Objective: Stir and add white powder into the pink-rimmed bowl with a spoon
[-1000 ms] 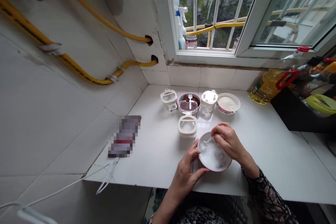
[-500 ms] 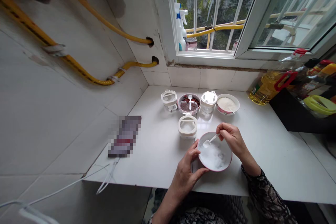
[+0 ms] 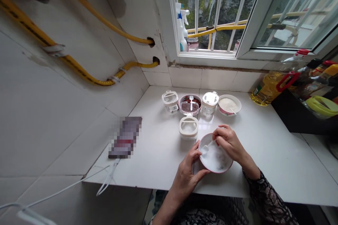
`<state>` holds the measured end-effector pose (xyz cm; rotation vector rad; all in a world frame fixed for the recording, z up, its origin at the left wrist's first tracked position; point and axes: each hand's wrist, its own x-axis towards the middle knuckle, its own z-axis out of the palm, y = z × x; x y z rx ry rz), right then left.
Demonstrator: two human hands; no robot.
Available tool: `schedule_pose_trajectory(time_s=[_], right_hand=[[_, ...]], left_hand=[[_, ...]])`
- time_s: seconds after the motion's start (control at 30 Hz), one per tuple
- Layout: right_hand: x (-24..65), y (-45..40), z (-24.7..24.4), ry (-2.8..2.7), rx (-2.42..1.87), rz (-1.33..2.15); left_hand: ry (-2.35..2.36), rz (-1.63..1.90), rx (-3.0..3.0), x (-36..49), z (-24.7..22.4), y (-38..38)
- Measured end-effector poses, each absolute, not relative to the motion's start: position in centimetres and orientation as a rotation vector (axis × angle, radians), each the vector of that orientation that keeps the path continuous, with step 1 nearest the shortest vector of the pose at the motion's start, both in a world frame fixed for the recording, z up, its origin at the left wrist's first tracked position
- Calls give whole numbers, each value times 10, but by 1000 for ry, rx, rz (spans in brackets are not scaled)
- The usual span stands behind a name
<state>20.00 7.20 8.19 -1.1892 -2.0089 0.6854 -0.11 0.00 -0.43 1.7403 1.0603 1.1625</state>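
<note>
Spoon (image 3: 206, 148) lower, handle end hidden.

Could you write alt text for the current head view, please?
Left hand steadies a bowl of white granules while the right hand holds a small white spoon in it; clear containers and two more filled bowls stand behind.

Left hand (image 3: 188, 168) curved with thumb spread, right hand (image 3: 227, 141) pinching, patterned right sleeve
</note>
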Motion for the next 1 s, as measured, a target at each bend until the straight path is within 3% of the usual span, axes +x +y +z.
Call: schedule_pose_trajectory(time_s=[0.27, 0.53, 0.7, 0.9, 1.0], right_hand=[[210, 76, 88, -1441, -1261, 1176], [206, 81, 89, -1217, -1220, 1261], [192, 79, 95, -1414, -1176, 987], [173, 77, 91, -1962, -959, 260], [172, 78, 89, -2078, -876, 74]], left_hand=[[1036, 1180, 1732, 0, -5, 0], [1035, 1199, 1772, 0, -5, 1], [1044, 1209, 1792, 0, -7, 2], [1020, 1226, 1765, 2, -4, 1], [1031, 1231, 1764, 2, -3, 1]])
